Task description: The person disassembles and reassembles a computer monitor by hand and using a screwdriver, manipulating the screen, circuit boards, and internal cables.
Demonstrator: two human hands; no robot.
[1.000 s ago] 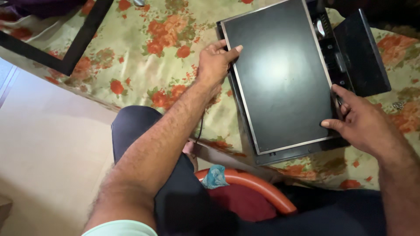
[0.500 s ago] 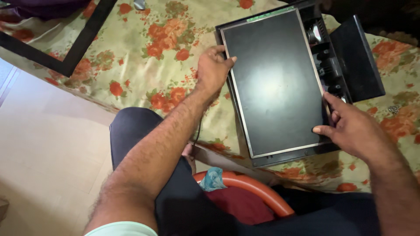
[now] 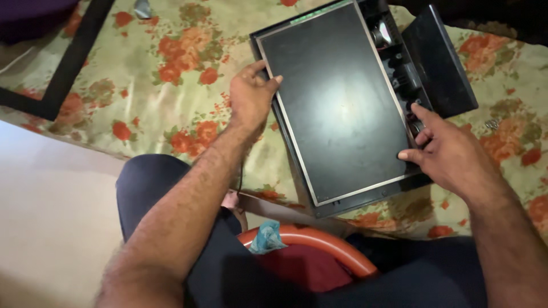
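Glossy screen panel (image 3: 337, 102), floral cloth (image 3: 165, 85)

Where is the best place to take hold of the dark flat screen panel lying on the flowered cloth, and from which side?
Probably by its two long metal edges, one hand from each side. The screen panel lies flat with a thin silver rim; the left hand already grips the left edge, the right hand the right edge. Keep fingers off the glossy face.
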